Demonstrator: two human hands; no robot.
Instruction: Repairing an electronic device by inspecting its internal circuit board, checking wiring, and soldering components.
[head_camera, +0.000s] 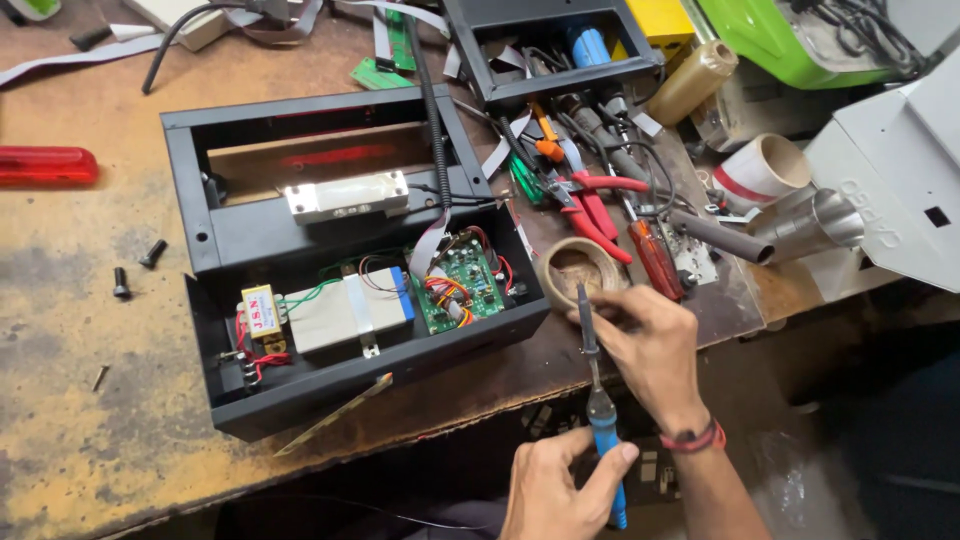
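Both forearms are bare, no sleeves showing; the right hand (650, 345) wears a red-and-black thread band (697, 438) round its wrist.

We're in an electronics repair workshop, it seems: a scarred wooden bench (60, 420) carries an opened black metal case (230, 225) showing a green circuit board (462, 282). Pliers (590, 205), screwdrivers (655, 258) and loose screws (122, 283) lie scattered about

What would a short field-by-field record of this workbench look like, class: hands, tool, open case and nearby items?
Left hand: left hand grips the blue handle of the soldering iron.
Right hand: right hand pinches the iron's upper shaft.
Iron tip: beside the small round tin.
Open case: black metal case, green circuit board inside.
Nearby: red-handled pliers, loose black screws.
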